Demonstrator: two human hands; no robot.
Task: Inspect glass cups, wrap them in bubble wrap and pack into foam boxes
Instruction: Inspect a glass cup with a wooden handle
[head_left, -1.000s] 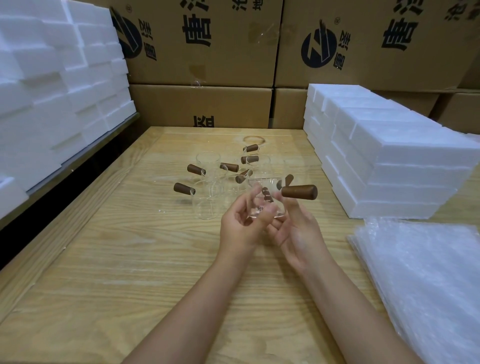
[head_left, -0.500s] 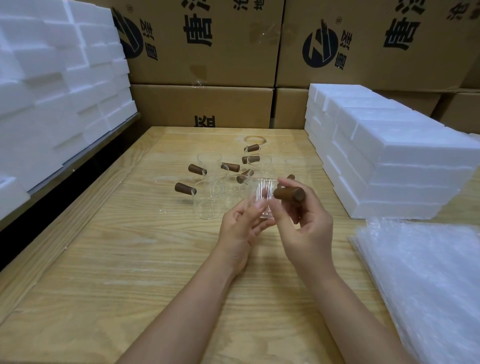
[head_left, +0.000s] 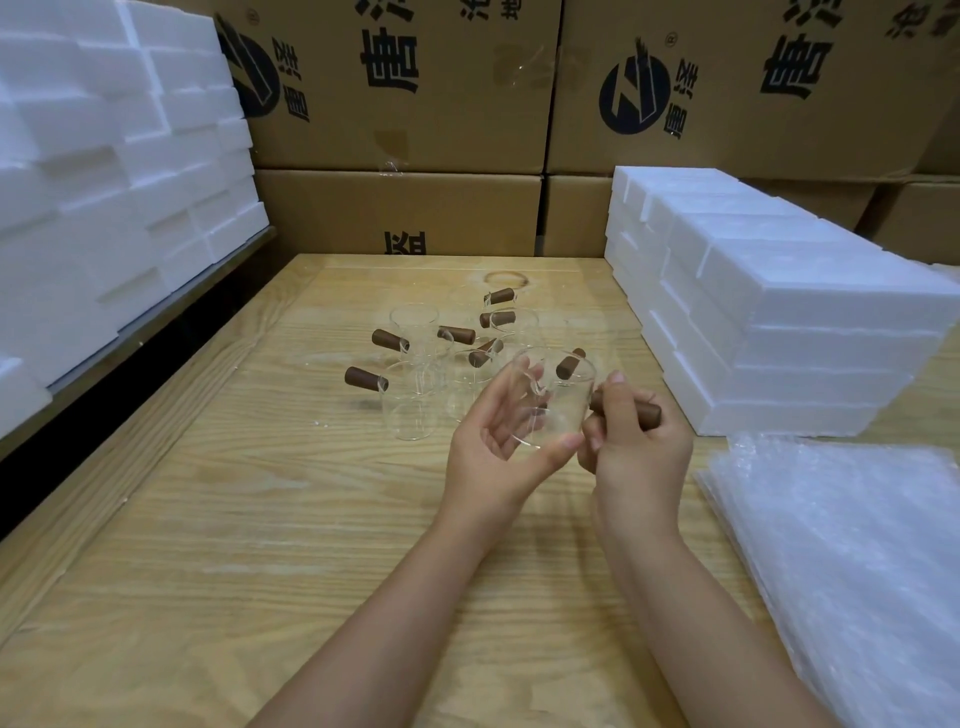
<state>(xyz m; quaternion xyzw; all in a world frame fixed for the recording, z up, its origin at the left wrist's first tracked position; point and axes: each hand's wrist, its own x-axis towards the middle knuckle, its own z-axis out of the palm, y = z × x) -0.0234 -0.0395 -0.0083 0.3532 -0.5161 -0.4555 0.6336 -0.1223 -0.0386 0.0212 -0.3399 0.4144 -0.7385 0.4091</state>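
**Inspection in hand, wrapping and packing not yet begun**

Nearest, to the right of the grip and a little below it, a stack of bubble wrap sheets (head_left: 857, 561) lies flat on the wooden surface (head_left: 260, 519). No sheet is pulled out or spread, so no wrapping appears to have started.

At the grip itself, both hands hold one clear glass cup (head_left: 558, 410) just above the surface, tilted with its mouth away from the person. The left hand (head_left: 498, 441) cradles the glass body, with the thumb under the base edge and the fingers curved behind the wall. The right hand (head_left: 639, 452) is clamped round the cup's brown wooden handle (head_left: 631, 413). This looks like the checking step: the cup is held up to be looked through.

Just beyond the grip and to its left, several more cups (head_left: 415, 400) stand bare in a loose cluster, brown handles pointing different ways. None shows any wrap, so each of them, by my reading, is yet to be inspected, wrapped and boxed.

Further off to the right of the grip, a stack of white foam boxes (head_left: 779, 322) sits closed, and none is open to receive a cup. More foam (head_left: 104, 182) is piled well away to the left. Printed cardboard cartons (head_left: 405, 104) wall the far side.

Judged so, the task is near its beginning.
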